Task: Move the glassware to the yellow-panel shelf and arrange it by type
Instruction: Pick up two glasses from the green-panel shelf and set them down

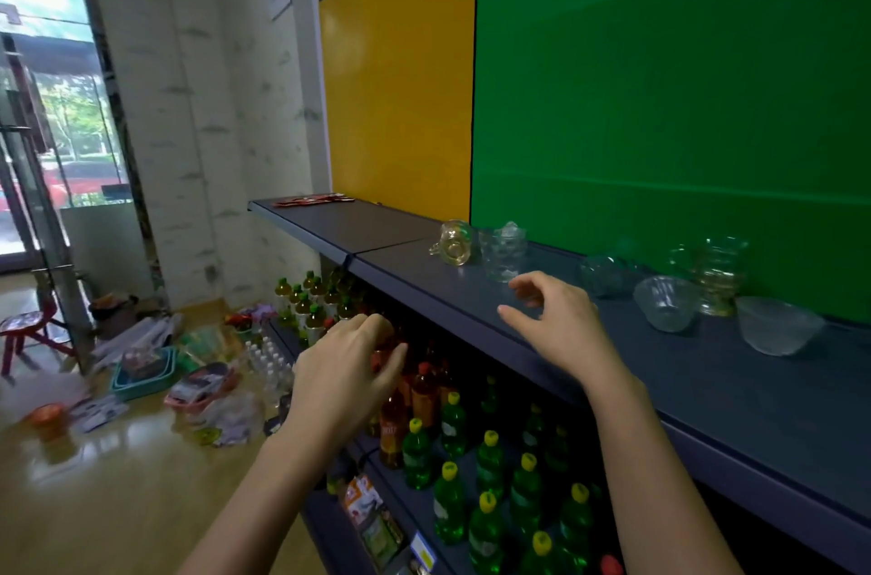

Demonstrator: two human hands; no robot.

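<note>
Clear glassware stands on the dark shelf under the green panel: a small pitcher lying on its side, a textured cup, a dark-tinted bowl, two clear bowls and a stack of ribbed glasses. The shelf section under the yellow panel lies to the left. My right hand hovers over the shelf just in front of the textured cup, fingers loosely curled, holding nothing. My left hand hangs lower, before the shelf edge, fingers relaxed and holding nothing.
Red packets lie at the far end of the yellow-panel shelf. Lower shelves hold green bottles and amber bottles. Baskets, packets and a red stool clutter the floor at the left.
</note>
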